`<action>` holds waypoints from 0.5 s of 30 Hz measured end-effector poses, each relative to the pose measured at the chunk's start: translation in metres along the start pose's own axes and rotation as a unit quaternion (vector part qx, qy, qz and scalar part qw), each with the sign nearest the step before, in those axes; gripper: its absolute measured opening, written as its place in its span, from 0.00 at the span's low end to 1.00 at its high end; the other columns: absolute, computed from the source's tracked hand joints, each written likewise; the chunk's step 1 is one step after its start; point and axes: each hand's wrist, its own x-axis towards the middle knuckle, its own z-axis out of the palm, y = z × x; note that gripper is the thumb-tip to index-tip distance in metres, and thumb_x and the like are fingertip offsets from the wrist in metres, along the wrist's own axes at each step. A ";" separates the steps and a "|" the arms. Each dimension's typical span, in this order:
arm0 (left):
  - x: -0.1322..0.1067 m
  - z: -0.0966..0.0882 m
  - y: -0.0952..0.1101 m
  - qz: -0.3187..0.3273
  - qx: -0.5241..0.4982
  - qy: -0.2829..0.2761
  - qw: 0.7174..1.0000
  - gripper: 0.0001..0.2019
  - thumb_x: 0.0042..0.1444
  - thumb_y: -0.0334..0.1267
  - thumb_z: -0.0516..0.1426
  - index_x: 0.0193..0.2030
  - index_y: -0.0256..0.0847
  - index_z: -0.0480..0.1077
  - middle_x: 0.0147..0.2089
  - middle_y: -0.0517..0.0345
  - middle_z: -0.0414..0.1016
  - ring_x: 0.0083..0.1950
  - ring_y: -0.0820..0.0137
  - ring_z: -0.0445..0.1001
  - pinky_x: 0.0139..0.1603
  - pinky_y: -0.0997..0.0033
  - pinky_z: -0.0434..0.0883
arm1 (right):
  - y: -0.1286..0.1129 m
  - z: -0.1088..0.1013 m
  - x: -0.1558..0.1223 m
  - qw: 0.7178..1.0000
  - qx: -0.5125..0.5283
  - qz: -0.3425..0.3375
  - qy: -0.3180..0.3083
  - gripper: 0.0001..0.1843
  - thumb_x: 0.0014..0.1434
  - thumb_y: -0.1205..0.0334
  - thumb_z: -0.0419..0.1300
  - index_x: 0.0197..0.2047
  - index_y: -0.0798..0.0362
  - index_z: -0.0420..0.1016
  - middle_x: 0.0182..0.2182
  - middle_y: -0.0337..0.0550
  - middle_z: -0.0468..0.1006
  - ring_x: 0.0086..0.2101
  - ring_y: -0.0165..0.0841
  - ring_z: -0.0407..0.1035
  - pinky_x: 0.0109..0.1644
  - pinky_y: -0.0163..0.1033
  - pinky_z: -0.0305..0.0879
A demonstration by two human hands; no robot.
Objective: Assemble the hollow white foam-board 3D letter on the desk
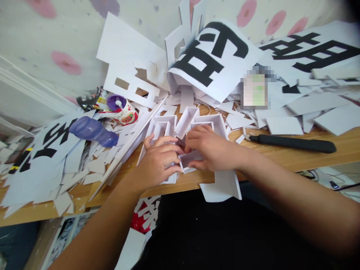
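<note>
A white foam-board letter shape with raised walls (194, 120) lies at the near edge of the wooden table (295, 155). My left hand (157, 161) rests on its left part, fingers curled round a wall strip. My right hand (210, 150) is closed on a small white strip piece (189, 159) at the shape's front and presses it against the walls. Both hands meet at the middle of the shape.
A black-handled knife (292, 143) lies to the right. A purple bottle (94, 131) and a snack cup (123, 110) sit on the left. White offcuts (84, 168) and sheets with black printed characters (213, 56) cover the table's back and left.
</note>
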 end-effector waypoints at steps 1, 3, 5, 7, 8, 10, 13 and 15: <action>0.000 0.001 -0.001 0.003 -0.003 -0.002 1.000 0.07 0.56 0.35 0.64 0.28 0.45 0.73 0.44 0.61 0.82 0.60 0.58 0.70 0.66 0.45 0.43 | 0.000 0.000 0.000 1.000 0.000 0.000 -0.002 0.11 0.54 0.60 0.66 0.40 0.55 0.76 0.39 0.47 0.73 0.43 0.41 0.62 0.53 0.49 0.51; 0.001 0.001 -0.003 0.004 -0.010 -0.009 1.000 0.07 0.56 0.37 0.65 0.28 0.45 0.73 0.44 0.61 0.82 0.59 0.59 0.70 0.66 0.46 0.45 | -0.001 -0.001 0.000 1.000 -0.002 0.000 -0.003 0.10 0.54 0.60 0.66 0.39 0.55 0.76 0.39 0.47 0.73 0.43 0.41 0.62 0.54 0.49 0.51; 0.002 0.002 -0.005 0.001 -0.017 -0.017 1.000 0.04 0.55 0.38 0.65 0.32 0.47 0.74 0.44 0.60 0.81 0.58 0.60 0.71 0.66 0.47 0.47 | -0.001 0.000 -0.001 1.000 -0.003 0.000 0.002 0.10 0.55 0.59 0.66 0.38 0.55 0.75 0.39 0.47 0.73 0.42 0.41 0.62 0.53 0.49 0.51; 0.002 0.002 -0.007 -0.008 -0.023 -0.020 1.000 0.06 0.54 0.39 0.66 0.38 0.47 0.74 0.44 0.60 0.81 0.57 0.60 0.72 0.66 0.47 0.47 | -0.001 0.001 -0.001 1.000 -0.007 0.001 0.011 0.10 0.55 0.58 0.65 0.38 0.55 0.75 0.39 0.47 0.72 0.42 0.41 0.62 0.53 0.49 0.51; 0.003 0.002 -0.007 -0.014 -0.025 -0.019 0.999 0.08 0.54 0.39 0.66 0.40 0.47 0.73 0.45 0.60 0.81 0.56 0.61 0.72 0.66 0.46 0.47 | -0.001 0.002 -0.001 1.000 -0.010 0.000 0.015 0.10 0.55 0.58 0.64 0.38 0.55 0.75 0.39 0.48 0.72 0.42 0.41 0.62 0.53 0.50 0.51; 0.003 0.002 -0.007 -0.022 -0.030 -0.019 0.999 0.10 0.53 0.39 0.66 0.40 0.46 0.71 0.45 0.60 0.80 0.56 0.61 0.73 0.67 0.45 0.46 | -0.001 0.003 -0.002 1.000 -0.007 -0.003 0.021 0.10 0.55 0.59 0.64 0.39 0.55 0.75 0.40 0.48 0.72 0.43 0.42 0.63 0.54 0.51 0.52; 0.002 0.003 -0.008 -0.025 -0.027 -0.020 0.999 0.11 0.53 0.39 0.66 0.41 0.46 0.70 0.46 0.60 0.79 0.57 0.60 0.73 0.68 0.45 0.46 | -0.002 0.001 -0.005 0.999 0.021 -0.012 0.046 0.11 0.54 0.62 0.65 0.41 0.54 0.75 0.42 0.49 0.73 0.44 0.42 0.64 0.54 0.52 0.54; 0.001 0.004 -0.008 -0.026 -0.019 -0.021 0.999 0.11 0.53 0.39 0.66 0.41 0.46 0.70 0.46 0.60 0.79 0.58 0.59 0.72 0.68 0.45 0.46 | -0.002 -0.003 -0.010 0.995 0.036 -0.019 0.088 0.09 0.55 0.63 0.64 0.41 0.54 0.75 0.43 0.49 0.74 0.44 0.42 0.66 0.53 0.51 0.57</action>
